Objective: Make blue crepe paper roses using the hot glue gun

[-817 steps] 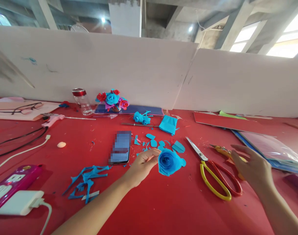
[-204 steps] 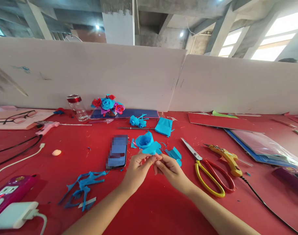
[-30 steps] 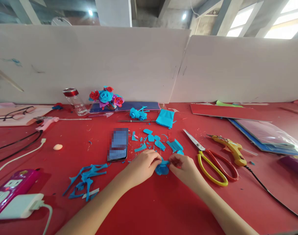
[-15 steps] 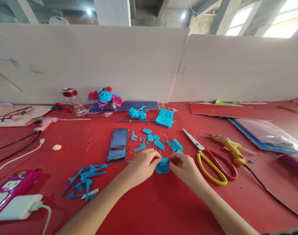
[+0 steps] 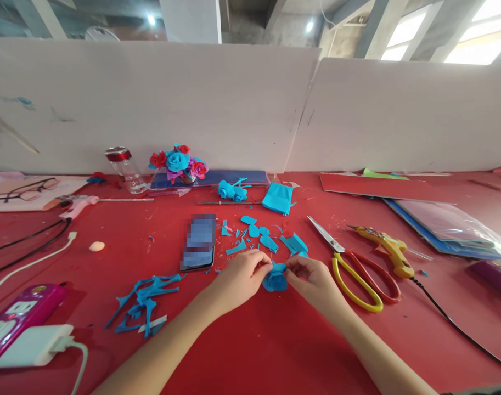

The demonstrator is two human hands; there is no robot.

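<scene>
Between my two hands is a blue paper flower (image 5: 275,279), its petals curled around a darker centre. My left hand (image 5: 251,270) pinches its left edge between thumb and fingers. On the opposite edge, my right hand (image 5: 309,274) grips the flower the same way. The fingertips hide part of the upper petals. Just beyond the hands lie several cut blue paper petals (image 5: 269,243) and small scraps. A pair of scissors (image 5: 359,274) with one yellow and one red handle rests to the right of my right hand.
A yellow glue gun (image 5: 384,248) with a cord lies at right. A phone (image 5: 198,241) and blue paper offcuts (image 5: 145,302) are on the left, near a magenta power strip (image 5: 26,312). Farther back stand a glass bottle (image 5: 129,173) and a paper flower bouquet (image 5: 178,162).
Both hands keep their pinch on the flower. It has tilted slightly, so more of its face shows. The whole view has shifted a little.
</scene>
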